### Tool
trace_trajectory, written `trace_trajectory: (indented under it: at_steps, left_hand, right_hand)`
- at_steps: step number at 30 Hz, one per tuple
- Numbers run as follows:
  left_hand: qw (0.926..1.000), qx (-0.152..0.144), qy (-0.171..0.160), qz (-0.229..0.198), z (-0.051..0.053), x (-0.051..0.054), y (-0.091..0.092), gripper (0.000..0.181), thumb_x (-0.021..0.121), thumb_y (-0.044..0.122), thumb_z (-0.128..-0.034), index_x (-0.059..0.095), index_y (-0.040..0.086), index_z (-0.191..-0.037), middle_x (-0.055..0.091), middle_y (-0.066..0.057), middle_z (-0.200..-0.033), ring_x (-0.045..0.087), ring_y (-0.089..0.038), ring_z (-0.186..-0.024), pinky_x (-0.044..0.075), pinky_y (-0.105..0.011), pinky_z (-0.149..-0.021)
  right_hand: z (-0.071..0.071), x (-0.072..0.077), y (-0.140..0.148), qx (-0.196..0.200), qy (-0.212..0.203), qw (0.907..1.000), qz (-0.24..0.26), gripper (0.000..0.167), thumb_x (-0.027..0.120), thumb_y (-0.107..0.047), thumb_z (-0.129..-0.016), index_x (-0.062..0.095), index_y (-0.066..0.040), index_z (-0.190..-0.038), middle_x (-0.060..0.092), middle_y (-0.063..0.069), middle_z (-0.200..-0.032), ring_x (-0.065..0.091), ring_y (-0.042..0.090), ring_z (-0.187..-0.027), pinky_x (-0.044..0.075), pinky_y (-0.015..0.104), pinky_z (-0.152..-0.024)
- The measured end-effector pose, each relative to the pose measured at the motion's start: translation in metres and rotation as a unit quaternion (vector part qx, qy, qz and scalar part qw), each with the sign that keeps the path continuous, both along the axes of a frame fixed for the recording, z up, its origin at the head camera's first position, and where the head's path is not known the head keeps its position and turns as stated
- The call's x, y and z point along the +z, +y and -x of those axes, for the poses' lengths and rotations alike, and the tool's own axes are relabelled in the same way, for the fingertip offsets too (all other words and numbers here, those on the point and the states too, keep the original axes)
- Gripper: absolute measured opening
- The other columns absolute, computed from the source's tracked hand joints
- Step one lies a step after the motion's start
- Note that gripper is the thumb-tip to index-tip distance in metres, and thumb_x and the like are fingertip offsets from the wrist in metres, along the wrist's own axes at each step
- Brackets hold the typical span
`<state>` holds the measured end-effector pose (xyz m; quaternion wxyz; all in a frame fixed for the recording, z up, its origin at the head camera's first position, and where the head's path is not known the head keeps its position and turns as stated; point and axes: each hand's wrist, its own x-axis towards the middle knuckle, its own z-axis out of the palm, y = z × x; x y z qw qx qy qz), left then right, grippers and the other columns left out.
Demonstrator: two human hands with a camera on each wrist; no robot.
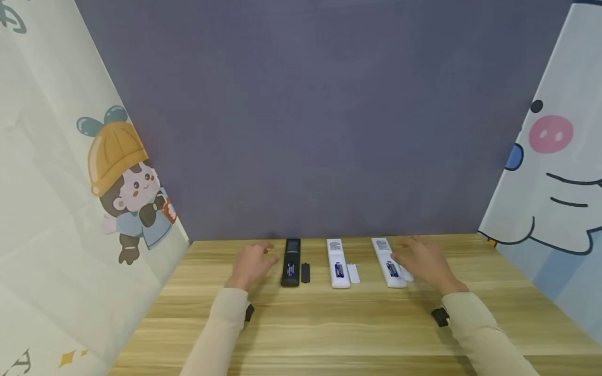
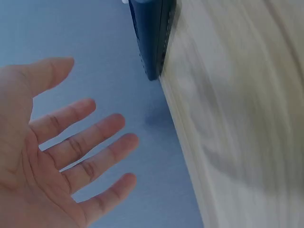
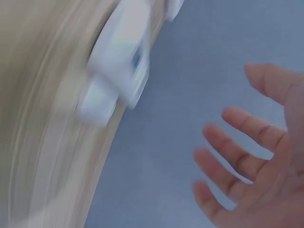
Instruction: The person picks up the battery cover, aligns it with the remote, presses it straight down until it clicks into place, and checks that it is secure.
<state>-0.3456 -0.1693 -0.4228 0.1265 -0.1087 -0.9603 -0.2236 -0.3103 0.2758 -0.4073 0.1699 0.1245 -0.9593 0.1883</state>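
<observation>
Looking at a row of three remotes lying back up on the table (image 1: 343,324), and taking the middle white remote (image 1: 335,256) as landmark. Finding the black remote (image 1: 293,251) to the left of it and the right-hand white remote (image 1: 382,253) to the right of it, both lying open like the landmark itself. Seeing blue batteries seated in every compartment: the middle batteries (image 1: 339,270) inside the landmark, the left batteries (image 1: 290,269) to its left, the right batteries (image 1: 392,269) to its right. Judging the batteries to be in place, then, without being able to tell their polarity. Judging the covers to be the part left, with none yet fitted: finding the middle cover (image 1: 354,273) lying just beside the landmark's right edge, the black cover (image 1: 305,272) lying between the landmark and the black remote, and the right cover (image 3: 97,100) lying farthest right of the landmark. Holding nothing in either of the hands: hovering with the left hand (image 1: 251,265) left of the landmark, beyond the black remote, and with the right hand (image 1: 423,261) right of the landmark, near the right cover, spreading the fingers loosely on both and apparently touching nothing.
</observation>
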Motion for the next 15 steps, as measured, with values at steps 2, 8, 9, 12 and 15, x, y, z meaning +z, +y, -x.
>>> trace_trajectory:
  at_steps: [2,8,9,12,15]
  left_hand:
    - [0.9998,0.001,-0.003,-0.021,-0.001,-0.002,0.003,0.042,0.069,0.041,-0.0961,0.071,0.011,-0.126,0.075,-0.011,-0.12,0.073,-0.026,-0.096,0.058,-0.045,-0.083]
    - [0.9984,0.022,-0.008,-0.051,-0.002,-0.006,0.01,0.023,0.071,0.035,-0.0947,0.076,0.015,-0.105,0.077,-0.005,-0.101,0.069,-0.019,-0.084,0.055,-0.039,-0.072]
    - [0.9981,0.027,-0.012,-0.054,-0.001,-0.007,0.011,0.02,0.071,0.034,-0.0944,0.076,0.015,-0.101,0.076,-0.004,-0.098,0.068,-0.018,-0.084,0.055,-0.038,-0.072]
    - [0.9955,0.048,-0.035,-0.074,0.003,-0.009,0.015,0.018,0.072,0.034,-0.0932,0.076,0.017,-0.095,0.074,-0.001,-0.09,0.065,-0.017,-0.079,0.051,-0.036,-0.069]
    - [0.9921,0.059,-0.057,-0.095,0.007,-0.013,0.018,0.02,0.073,0.035,-0.0925,0.077,0.015,-0.096,0.074,-0.001,-0.089,0.064,-0.016,-0.077,0.05,-0.033,-0.067]
  right_hand:
    - [-0.004,-0.001,-0.015,0.025,-0.01,0.9994,0.022,0.036,0.068,-0.035,-0.097,0.072,-0.005,-0.117,0.074,0.013,-0.103,0.069,0.031,-0.093,0.055,0.049,-0.08]
    - [-0.011,-0.003,-0.06,0.092,-0.057,0.9916,0.071,0.014,0.069,-0.029,-0.098,0.072,-0.016,-0.103,0.065,-0.008,-0.079,0.055,0.005,-0.069,0.044,0.026,-0.061]
    - [-0.012,-0.004,-0.068,0.104,-0.063,0.9894,0.079,0.013,0.069,-0.028,-0.098,0.072,-0.016,-0.103,0.064,-0.008,-0.079,0.053,0.004,-0.068,0.044,0.026,-0.061]
    - [-0.011,-0.006,-0.09,0.137,-0.092,0.98,0.11,0.009,0.069,-0.021,-0.098,0.071,-0.013,-0.099,0.061,-0.006,-0.074,0.053,0.006,-0.06,0.045,0.025,-0.055]
    - [-0.009,-0.007,-0.111,0.154,-0.115,0.9722,0.134,0.006,0.068,-0.015,-0.097,0.069,-0.009,-0.095,0.059,-0.004,-0.067,0.052,0.007,-0.05,0.045,0.025,-0.049]
